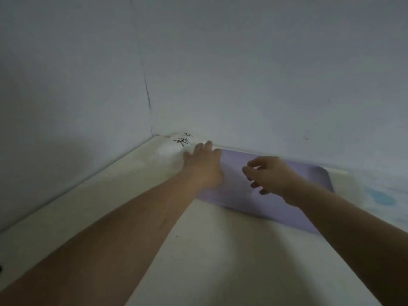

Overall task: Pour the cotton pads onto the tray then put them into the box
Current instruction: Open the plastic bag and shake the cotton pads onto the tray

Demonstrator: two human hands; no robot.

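Observation:
A flat lilac tray lies on the pale table against the back wall. A white, blurred packet with black markings sits in the far corner to the left of the tray. My left hand is stretched out over the tray's left end, its straight fingers reaching the packet's right edge. My right hand hovers above the middle of the tray with its fingers loosely curled, and I see nothing held in it. No loose cotton pads and no box can be made out in the motion blur.
The cream table is hemmed in by white walls on the left and at the back, meeting in a corner. A pale object with a blue patch lies to the right of the tray.

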